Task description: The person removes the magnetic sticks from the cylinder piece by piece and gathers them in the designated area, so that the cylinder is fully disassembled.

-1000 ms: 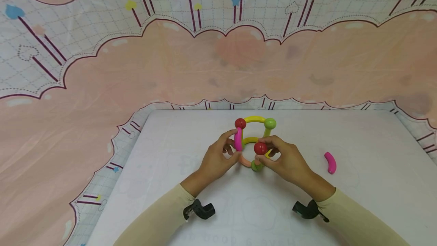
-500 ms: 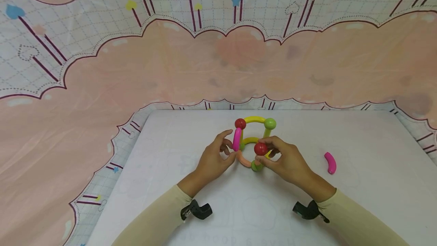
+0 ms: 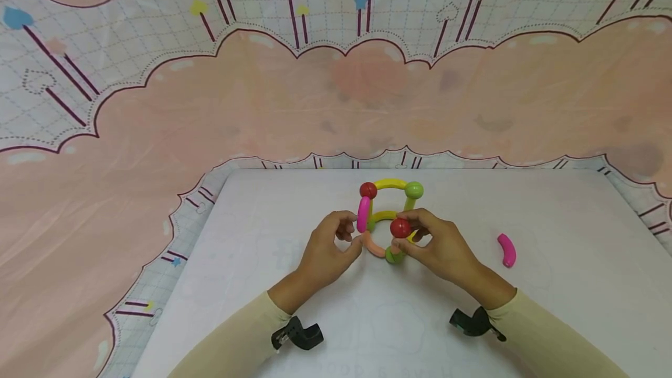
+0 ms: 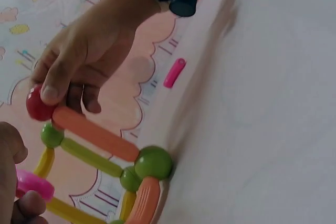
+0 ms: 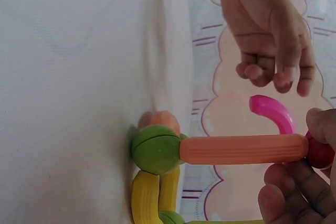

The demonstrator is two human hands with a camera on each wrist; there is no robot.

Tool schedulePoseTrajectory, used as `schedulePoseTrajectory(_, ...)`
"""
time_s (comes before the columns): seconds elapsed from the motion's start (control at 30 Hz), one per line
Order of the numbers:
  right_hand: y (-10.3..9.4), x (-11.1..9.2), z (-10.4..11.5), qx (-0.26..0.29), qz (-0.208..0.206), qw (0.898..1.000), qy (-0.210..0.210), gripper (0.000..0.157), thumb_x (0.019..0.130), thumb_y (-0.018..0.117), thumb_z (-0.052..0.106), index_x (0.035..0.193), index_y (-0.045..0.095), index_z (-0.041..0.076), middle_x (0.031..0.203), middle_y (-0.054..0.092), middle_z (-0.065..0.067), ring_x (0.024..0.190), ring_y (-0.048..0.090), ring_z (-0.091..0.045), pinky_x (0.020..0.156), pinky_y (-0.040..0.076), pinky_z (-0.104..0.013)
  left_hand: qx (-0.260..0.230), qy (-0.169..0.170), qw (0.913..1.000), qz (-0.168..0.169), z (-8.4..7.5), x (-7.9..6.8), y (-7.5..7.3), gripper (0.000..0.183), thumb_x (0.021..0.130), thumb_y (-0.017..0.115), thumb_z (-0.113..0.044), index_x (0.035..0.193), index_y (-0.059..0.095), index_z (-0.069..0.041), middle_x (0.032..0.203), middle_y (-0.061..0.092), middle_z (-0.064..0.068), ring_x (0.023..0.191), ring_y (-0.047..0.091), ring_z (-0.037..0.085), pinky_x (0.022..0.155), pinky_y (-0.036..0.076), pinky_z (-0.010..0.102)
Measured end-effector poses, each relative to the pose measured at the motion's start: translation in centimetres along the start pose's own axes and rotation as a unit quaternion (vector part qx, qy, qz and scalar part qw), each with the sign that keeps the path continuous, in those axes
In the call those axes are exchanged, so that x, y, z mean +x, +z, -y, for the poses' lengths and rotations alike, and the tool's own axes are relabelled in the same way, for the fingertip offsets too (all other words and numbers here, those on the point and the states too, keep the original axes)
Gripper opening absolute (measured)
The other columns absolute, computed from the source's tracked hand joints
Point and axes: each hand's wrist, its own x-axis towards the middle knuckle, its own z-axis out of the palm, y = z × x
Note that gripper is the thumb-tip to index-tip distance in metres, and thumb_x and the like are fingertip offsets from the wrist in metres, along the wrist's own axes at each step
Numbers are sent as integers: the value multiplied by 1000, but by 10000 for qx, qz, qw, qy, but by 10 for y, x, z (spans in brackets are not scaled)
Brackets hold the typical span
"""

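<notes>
A frame of coloured rods and balls stands on the white table. My right hand [image 3: 443,247] pinches its near red ball [image 3: 400,228] between thumb and fingers. That ball tops an upright orange rod [image 5: 241,149], which rises from a green ball [image 5: 156,149]. A pink curved rod [image 3: 363,214] hangs out from the far red ball [image 3: 368,190] on the left. Beside it is my left hand [image 3: 328,249], fingers loosely bent and holding nothing. The right wrist view shows a gap between those fingers and the pink curved rod [image 5: 275,111].
A loose pink curved rod [image 3: 507,250] lies on the table [image 3: 567,308] to the right of my right hand. Behind the table hangs a patterned cloth [image 3: 315,104]. Yellow rods [image 3: 389,183] and a light green ball [image 3: 413,190] form the frame's far side.
My left hand has let go of the pink curved rod and drawn back to the left. That rod now hangs slightly further left. My right hand stays on the red ball.
</notes>
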Motion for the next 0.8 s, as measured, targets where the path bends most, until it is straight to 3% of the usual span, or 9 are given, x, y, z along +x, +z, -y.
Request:
schedulePoseTrajectory(0.2, 0, 2, -2, -14, -16, 10000, -68, 53, 79, 90, 9, 123, 63, 4, 106, 73, -6, 85, 67, -20, 73, 60, -40, -72, 413, 9982, 427, -13, -4, 8, 34, 90, 76, -1, 120, 60, 1, 104, 64, 9, 90, 62, 16, 79, 56, 27)
schedulePoseTrajectory(0.47, 0, 4, -2, 43, 39, 10000, -39, 53, 79, 90, 7, 126, 64, 5, 108, 73, -6, 86, 68, -20, 74, 60, -39, -173, -289, 9925, 1173, -18, -9, 28, 50, 92, 78, -10, 136, 56, -1, 128, 64, 13, 106, 68, 21, 95, 54, 30)
schedulePoseTrajectory(0.57, 0, 5, -2, 98, 14, 9999, -39, 53, 79, 90, 7, 126, 65, 5, 108, 73, -5, 86, 69, -20, 74, 61, -40, -382, -424, 9920, 1124, -17, -10, 38, 53, 92, 78, -9, 139, 54, 0, 136, 61, 12, 115, 66, 24, 99, 53, 33)
schedulePoseTrajectory(0.8, 1, 4, -4, 194, -91, 9997, -116, 53, 77, 90, 6, 124, 66, 3, 106, 73, -4, 86, 70, -15, 78, 61, -36, -847, -395, 9946, 451, -14, -8, 57, 47, 93, 75, -3, 136, 57, 2, 131, 64, 11, 113, 66, 23, 94, 56, 37)
